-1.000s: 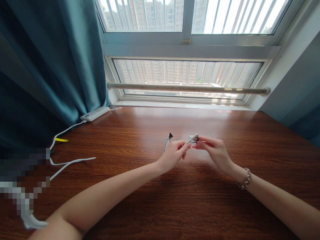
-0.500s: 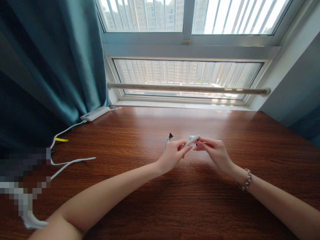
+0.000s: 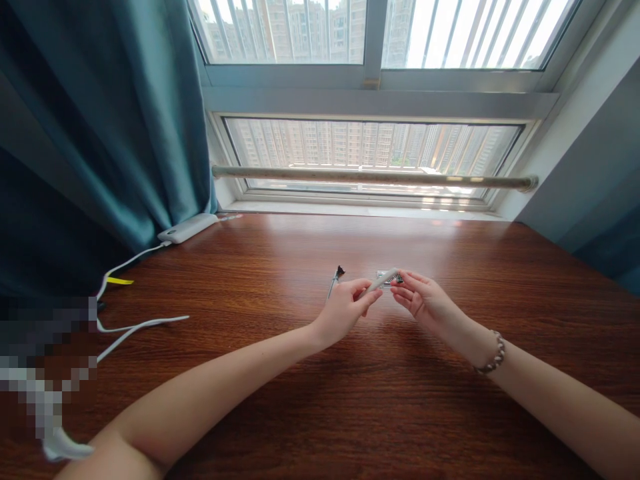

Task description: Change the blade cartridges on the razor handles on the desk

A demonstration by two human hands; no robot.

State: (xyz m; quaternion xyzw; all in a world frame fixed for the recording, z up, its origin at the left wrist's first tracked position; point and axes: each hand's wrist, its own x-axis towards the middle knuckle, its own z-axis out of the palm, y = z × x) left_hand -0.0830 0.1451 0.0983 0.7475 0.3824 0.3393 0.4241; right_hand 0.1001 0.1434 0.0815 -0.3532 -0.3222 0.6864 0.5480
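My left hand (image 3: 345, 308) grips a slim white pen-shaped tool (image 3: 381, 283) between thumb and fingers. The tool slants up and to the right. At its far end are the fingertips of my right hand (image 3: 423, 299), closed loosely at the tip; any small part between them is too small to make out. Just behind the tool lies a small clear case (image 3: 385, 274) with tiny dark and metallic pieces, partly hidden. A thin stick with a dark, brush-like tip (image 3: 340, 271) rests beyond my left hand, its lower end covered by the hand.
A brown wooden table (image 3: 280, 413) runs to the window. At the back left a white power strip or box (image 3: 187, 229) has a white cable (image 3: 145, 324) near it. A yellow strip (image 3: 120, 281) lies by the blue curtain (image 3: 165, 133). A metal rail (image 3: 370, 176) crosses the window.
My right hand has turned and its fingers have straightened somewhat, with the fingertips now at the tool's tip. A small dark piece seen by those fingers no longer shows there. My left hand stays put.
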